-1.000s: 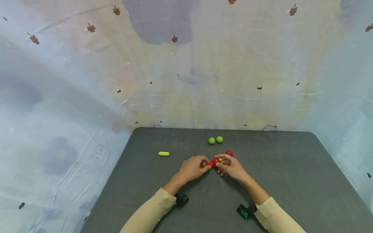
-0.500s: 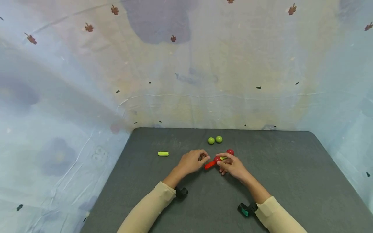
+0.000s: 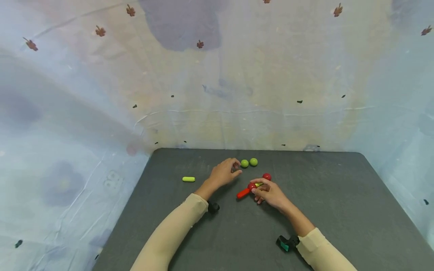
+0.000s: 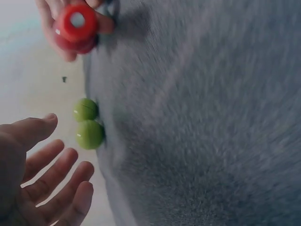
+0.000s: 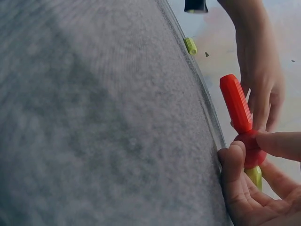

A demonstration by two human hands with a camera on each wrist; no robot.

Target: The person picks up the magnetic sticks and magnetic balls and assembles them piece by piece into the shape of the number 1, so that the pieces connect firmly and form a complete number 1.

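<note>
A pale patterned sheet [image 3: 257,75], printed with brown leaves and purple patches, hangs behind and along the left side. Before it stands a dark grey table [image 3: 332,210] with rounded far corners. Over it reach two cream sleeves [image 3: 173,229]. The left hand [image 3: 224,172] holds nothing, its fingers apart and softly bent, close to the green balls. The right hand [image 3: 269,192] pinches the near red ball [image 3: 251,186] between thumb and fingers. That ball belongs to a slanting line of parts near the middle of the table: a faceted red stick [image 3: 242,193] runs from it towards the person's left, and a yellow-green stick [image 3: 259,184] (partly hidden by the fingers) leads away to a far red ball [image 3: 266,176]. A small black device [image 3: 287,244] sits at the right wrist, another at the left. A loose yellow-green cylinder [image 3: 188,179] lies on the table, left of the left hand. Two green balls [image 3: 253,162] sit side by side near the table's far edge.
</note>
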